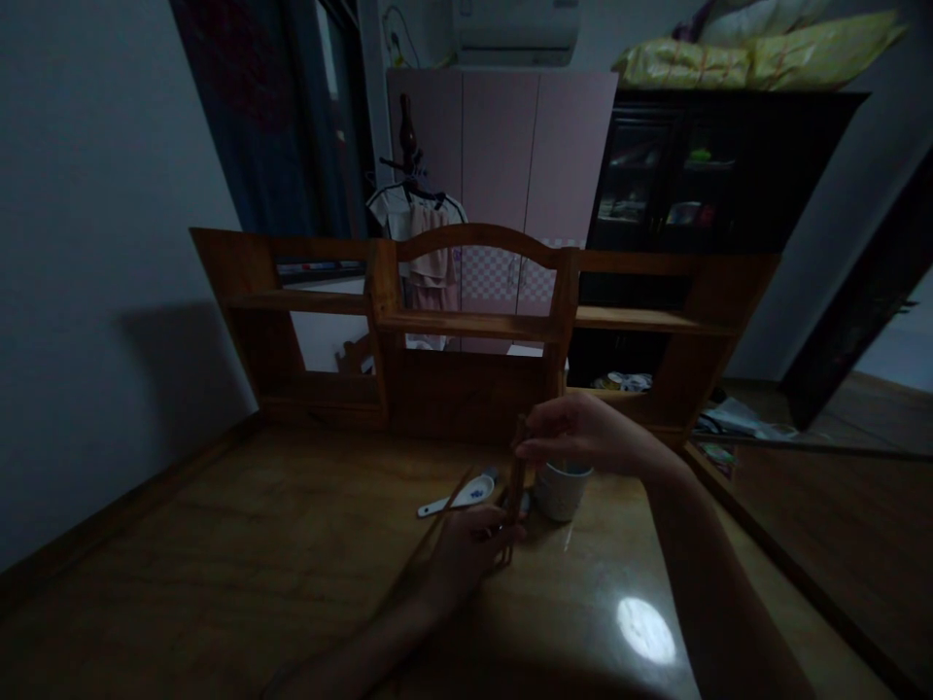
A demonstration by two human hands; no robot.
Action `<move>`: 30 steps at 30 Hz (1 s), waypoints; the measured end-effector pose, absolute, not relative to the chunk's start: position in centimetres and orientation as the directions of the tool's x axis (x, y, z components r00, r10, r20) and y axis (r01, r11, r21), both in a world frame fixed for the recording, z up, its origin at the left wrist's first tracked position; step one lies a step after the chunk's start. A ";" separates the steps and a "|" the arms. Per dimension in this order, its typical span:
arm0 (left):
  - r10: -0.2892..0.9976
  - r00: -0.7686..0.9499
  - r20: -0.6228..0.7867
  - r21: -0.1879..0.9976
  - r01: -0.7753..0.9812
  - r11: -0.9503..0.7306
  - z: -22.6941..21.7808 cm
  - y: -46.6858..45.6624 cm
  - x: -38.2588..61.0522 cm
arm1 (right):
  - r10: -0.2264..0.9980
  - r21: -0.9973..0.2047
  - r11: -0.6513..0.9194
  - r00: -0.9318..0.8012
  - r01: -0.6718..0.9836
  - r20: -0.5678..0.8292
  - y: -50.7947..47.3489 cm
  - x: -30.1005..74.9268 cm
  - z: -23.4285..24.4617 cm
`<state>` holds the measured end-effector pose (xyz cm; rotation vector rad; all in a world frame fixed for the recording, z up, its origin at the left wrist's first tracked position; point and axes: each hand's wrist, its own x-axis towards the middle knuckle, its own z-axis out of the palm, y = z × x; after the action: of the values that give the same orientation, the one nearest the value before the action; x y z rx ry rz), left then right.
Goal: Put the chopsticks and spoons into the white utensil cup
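**Both hands on upright sticks near the desk's far edge**

The sticks (517, 486), probably chopsticks though the light is too dim to be sure, stand nearly upright with their lower ends on or just above the desk (292, 544). They are towards its far edge and right of the middle. They are held at two heights, which seems to be what keeps them together and vertical; thin sticks gripped at one end only would splay or tip.

The right hand (575, 437) comes in from the right with the forearm raised and the wrist bent down. Its fingertips are pinched narrow on the sticks' tops. The left hand (470, 552) lies low, forearm along the desk from the near edge, fingers curled shut round the lower part of the sticks.

A cup (561, 491) stands just beside the sticks on their right, under the right hand. A spoon (456, 500) lies flat just beyond the left hand. The shelf (473, 326) runs along the far edge.
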<state>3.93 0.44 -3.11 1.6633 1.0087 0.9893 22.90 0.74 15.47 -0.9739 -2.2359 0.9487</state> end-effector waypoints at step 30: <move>0.928 0.334 0.167 0.966 0.134 -0.222 -2.0 -0.1 4.1 | 0.752 -0.710 0.553 -0.629 0.437 0.199 1.2 22.6 14.8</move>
<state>4.10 -0.10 -2.01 1.6174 0.9793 1.0139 22.59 1.16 14.75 -0.9573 -2.3023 0.8614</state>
